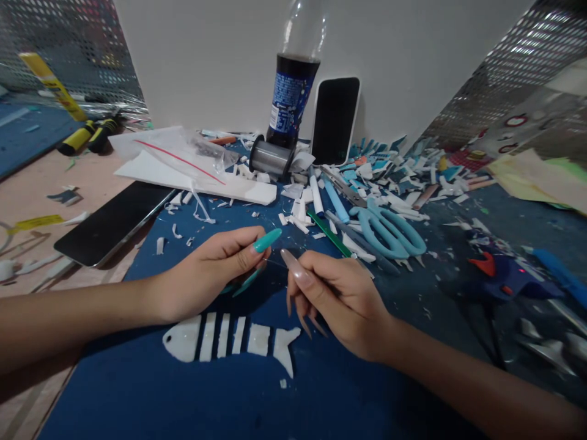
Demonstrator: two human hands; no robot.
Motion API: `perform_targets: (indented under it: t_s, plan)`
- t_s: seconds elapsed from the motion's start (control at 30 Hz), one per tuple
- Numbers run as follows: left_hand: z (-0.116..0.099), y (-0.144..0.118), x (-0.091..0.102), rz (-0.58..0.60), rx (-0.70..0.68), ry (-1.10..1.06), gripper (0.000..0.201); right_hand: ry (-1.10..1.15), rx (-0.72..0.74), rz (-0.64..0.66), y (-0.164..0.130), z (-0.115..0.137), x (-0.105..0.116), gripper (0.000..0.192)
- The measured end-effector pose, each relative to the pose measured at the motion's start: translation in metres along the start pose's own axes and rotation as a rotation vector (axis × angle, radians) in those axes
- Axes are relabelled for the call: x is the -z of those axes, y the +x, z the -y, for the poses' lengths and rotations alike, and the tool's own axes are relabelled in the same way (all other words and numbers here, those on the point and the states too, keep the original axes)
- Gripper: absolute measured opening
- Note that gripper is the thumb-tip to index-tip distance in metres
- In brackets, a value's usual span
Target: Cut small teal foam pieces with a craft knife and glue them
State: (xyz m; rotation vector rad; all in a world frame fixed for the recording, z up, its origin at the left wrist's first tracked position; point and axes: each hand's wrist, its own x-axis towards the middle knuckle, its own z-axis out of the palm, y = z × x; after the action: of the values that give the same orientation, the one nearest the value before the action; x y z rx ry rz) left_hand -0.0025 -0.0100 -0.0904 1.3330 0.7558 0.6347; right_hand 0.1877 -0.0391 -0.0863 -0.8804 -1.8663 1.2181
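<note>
both hands pinch thin thread (274,263) between them: left hand (215,272); right hand (342,299); above white fish cutout (229,339) on blue desk (137,391)

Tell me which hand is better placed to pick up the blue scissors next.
Right, probably. The right hand lies nearer the blue scissors, which sit just beyond it on the blue mat. The left hand is farther off across the fish cutout. Both hands pinch a thin thread, barely visible.
</note>
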Motion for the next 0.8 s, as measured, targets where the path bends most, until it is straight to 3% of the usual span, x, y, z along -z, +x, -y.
perform_targets:
  t_s: [0.57, 0.7, 0.8]
  plan:
    - [-0.0023, -0.0033, -0.0007, 0.037, -0.015, 0.142, 0.025, -0.038, -0.094, 0.04, -0.0015, -0.0043, 0.0, 0.029]
    - [-0.0013, -0.0056, -0.0005, -0.085, -0.093, 0.414, 0.028, -0.022, -0.122, 0.052, -0.0003, -0.0048, -0.0003, 0.031]
    - [-0.0015, -0.0073, 0.0018, -0.228, -0.29, 0.742, 0.025, 0.005, -0.157, 0.048, 0.0007, -0.0045, -0.0004, 0.031]
